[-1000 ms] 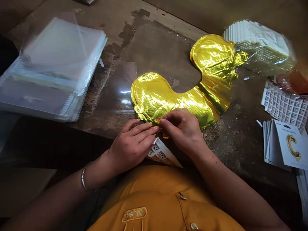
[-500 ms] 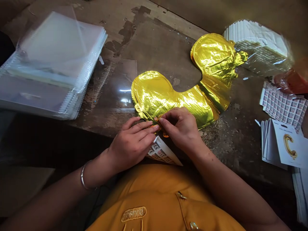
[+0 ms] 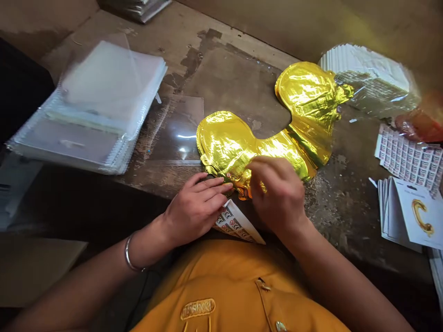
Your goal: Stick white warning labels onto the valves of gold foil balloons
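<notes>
Shows a worn brown worktop (image 3: 207,71), scuffed and stained, with darker irregular patches toward the rear. Meets a plain brown back wall (image 3: 294,23) along a straight, paler rear edge. At upper left, a brown side panel (image 3: 44,20). Drops into deep shadow below the front edge. Lower left, a flat tan surface (image 3: 38,272), exact nature unclear. Dim light overall; faint yellowish glow on the back wall, right.

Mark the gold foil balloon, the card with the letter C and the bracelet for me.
Gold foil balloon (image 3: 226,137): head view, its left lobe.
Card (image 3: 426,213): head view, its printed front.
Bracelet (image 3: 128,253): head view, its band.
</notes>
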### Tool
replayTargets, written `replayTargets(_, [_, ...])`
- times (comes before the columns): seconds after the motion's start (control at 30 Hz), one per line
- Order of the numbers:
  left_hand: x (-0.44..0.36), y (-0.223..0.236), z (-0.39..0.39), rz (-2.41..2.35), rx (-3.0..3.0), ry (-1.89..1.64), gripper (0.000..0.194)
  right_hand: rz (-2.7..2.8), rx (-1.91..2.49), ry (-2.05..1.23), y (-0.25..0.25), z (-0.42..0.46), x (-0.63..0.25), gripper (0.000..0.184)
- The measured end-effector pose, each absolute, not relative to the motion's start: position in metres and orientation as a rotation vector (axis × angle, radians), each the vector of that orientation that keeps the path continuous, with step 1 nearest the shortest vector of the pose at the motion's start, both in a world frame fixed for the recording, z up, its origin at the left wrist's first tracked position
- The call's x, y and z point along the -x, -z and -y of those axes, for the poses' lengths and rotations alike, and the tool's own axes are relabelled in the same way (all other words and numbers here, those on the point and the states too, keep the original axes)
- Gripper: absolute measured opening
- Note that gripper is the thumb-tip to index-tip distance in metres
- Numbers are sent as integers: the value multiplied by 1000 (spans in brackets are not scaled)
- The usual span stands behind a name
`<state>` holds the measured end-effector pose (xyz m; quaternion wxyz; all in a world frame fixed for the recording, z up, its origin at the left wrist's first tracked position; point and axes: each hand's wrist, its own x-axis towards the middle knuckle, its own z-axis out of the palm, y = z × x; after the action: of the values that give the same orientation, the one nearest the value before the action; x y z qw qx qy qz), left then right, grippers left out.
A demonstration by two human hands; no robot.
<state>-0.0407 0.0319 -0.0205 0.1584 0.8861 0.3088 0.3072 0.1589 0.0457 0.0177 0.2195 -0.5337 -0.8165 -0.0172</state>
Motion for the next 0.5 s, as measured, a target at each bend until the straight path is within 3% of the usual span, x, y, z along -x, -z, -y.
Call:
replayTargets(0.13, [49,18,-29,-953,-2367,-902,10,2540,1252,-141,-16,-34,-161,27])
replayTargets(0.33, [52,15,-25,-1021,-2178,-880,8,2536,1235,40,-1,-34,-161,26])
replayTargets(0.43, [52,13,-27,-1042,-2160,-875,8,2389,1395,-180,-9,-43,-162,16])
replayTargets(0.5, [52,11,-29,-1061,-2155,-870,8,2233,1531,-456,-15,-54,-165,22])
